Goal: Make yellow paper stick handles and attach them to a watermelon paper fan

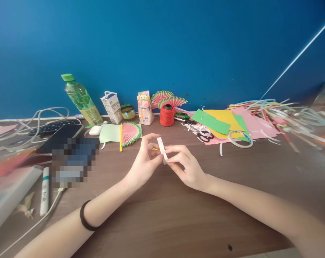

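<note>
Between my two hands, above the middle of the brown table, is a small narrow white paper piece [160, 144], tilted and nearly upright. My left hand [147, 156] grips it from the left, the index finger at its top and the thumb near its lower part. From the right, the fingertips of my right hand [186, 165] pinch its lower end. A bit of something yellow shows behind my left fingers; I cannot make out what it is. Beyond my hands lies a pleated watermelon-patterned paper fan [130, 134] with a yellow edge.
A green-capped bottle [83, 102], a milk carton [112, 106] and a red spool [167, 116] stand along the blue wall. Scissors [205, 136], coloured paper [224, 122] and a roll of tape [240, 139] lie right. Phones, a cable and a marker [45, 191] lie left.
</note>
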`<state>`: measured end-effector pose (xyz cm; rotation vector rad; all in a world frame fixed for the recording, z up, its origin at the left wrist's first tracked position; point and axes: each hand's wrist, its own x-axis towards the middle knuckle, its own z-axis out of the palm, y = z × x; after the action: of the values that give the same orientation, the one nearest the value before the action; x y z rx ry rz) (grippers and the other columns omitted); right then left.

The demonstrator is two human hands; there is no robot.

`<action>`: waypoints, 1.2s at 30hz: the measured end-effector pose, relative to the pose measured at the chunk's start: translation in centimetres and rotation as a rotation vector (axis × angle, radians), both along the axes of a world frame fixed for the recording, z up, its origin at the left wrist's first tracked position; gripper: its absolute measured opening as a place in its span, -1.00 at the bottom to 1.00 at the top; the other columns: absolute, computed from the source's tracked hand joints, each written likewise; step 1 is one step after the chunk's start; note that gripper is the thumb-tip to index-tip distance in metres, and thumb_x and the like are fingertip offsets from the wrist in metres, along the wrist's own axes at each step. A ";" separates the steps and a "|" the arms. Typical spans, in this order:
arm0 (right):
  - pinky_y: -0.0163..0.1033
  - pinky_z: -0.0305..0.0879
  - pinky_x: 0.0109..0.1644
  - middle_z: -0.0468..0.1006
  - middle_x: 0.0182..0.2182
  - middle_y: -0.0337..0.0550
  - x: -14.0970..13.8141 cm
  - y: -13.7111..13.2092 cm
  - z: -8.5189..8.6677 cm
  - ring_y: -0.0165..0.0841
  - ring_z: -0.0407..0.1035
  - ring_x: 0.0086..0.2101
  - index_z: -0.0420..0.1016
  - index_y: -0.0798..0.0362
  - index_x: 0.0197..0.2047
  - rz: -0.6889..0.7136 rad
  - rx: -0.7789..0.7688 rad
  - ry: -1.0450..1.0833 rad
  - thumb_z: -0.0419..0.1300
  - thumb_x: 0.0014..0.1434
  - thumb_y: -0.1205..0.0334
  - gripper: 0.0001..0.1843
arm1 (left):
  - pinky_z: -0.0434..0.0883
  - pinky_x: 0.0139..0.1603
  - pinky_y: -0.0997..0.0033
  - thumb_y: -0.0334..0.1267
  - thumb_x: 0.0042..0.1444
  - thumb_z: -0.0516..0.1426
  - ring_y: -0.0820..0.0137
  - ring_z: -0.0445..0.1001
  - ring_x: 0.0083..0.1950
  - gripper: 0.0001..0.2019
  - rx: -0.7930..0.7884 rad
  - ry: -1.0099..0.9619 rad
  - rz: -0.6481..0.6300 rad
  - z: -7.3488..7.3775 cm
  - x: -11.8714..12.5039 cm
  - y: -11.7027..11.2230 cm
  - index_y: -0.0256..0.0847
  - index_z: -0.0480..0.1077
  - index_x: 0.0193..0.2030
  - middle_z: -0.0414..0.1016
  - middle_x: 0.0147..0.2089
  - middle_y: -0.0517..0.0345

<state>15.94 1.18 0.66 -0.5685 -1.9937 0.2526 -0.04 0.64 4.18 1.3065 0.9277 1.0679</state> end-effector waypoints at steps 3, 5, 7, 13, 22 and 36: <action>-0.09 0.36 -0.04 0.36 -0.13 -0.07 0.1 0.0 -0.1 -0.28 0.31 0.01 0.24 -0.03 -0.25 0.027 -0.007 0.002 0.04 0.16 0.49 -0.80 | 0.42 -0.21 0.37 -0.38 -0.01 0.13 0.46 0.45 -0.27 -0.56 0.008 -0.024 0.006 0.1 -0.1 0.1 -0.05 0.05 -0.02 0.36 -0.28 0.26; -0.05 0.34 -0.01 0.34 -0.13 -0.07 0.1 -0.1 -0.3 -0.24 0.28 0.05 0.23 -0.02 -0.25 0.061 -0.004 0.001 0.04 0.16 0.50 -0.80 | 0.42 -0.20 0.37 -0.38 -0.01 0.13 0.45 0.45 -0.24 -0.56 0.020 -0.024 0.026 0.1 -0.2 0.2 -0.05 0.05 -0.02 0.38 -0.27 0.25; -0.04 0.33 0.02 0.32 -0.13 -0.07 0.1 -0.1 -0.4 -0.22 0.26 0.07 0.22 -0.02 -0.25 0.090 0.004 -0.010 0.04 0.16 0.49 -0.80 | 0.42 -0.18 0.38 -0.38 0.00 0.13 0.44 0.46 -0.21 -0.57 0.034 -0.020 0.050 0.1 -0.3 0.4 -0.05 0.05 -0.01 0.39 -0.27 0.25; -0.07 0.34 0.01 0.33 -0.13 -0.07 0.0 -0.1 -0.2 -0.29 0.31 0.00 0.22 -0.02 -0.23 0.032 -0.009 0.007 0.05 0.17 0.47 -0.81 | 0.40 -0.13 0.35 -0.38 0.04 0.09 0.44 0.44 -0.19 -0.63 0.028 0.052 0.050 0.0 -0.5 0.7 -0.10 0.13 0.00 0.36 -0.20 0.19; -0.15 0.39 -0.10 0.42 -0.24 -0.10 -0.1 -0.1 0.1 -0.34 0.37 -0.13 0.26 0.00 -0.21 0.030 0.033 0.023 0.06 0.16 0.49 -0.81 | 0.38 -0.26 0.47 -0.44 -0.01 0.11 0.50 0.41 -0.24 -0.59 0.010 0.028 0.039 -0.3 -0.3 0.6 -0.15 0.17 0.01 0.29 0.02 0.08; -0.13 0.40 -0.12 0.47 -0.28 -0.11 -0.1 -0.2 -0.2 -0.33 0.39 -0.17 0.28 0.03 -0.17 0.113 0.045 0.000 0.06 0.15 0.52 -0.77 | 0.44 -0.18 0.37 -0.38 0.01 0.09 0.35 0.47 -0.10 -0.54 0.031 0.055 0.102 -0.3 -0.7 1.3 -0.13 0.14 0.09 0.25 0.13 0.03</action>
<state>15.88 0.94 0.49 -0.4276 -2.0292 0.2756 -0.75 1.97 3.86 1.3310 1.0320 1.1331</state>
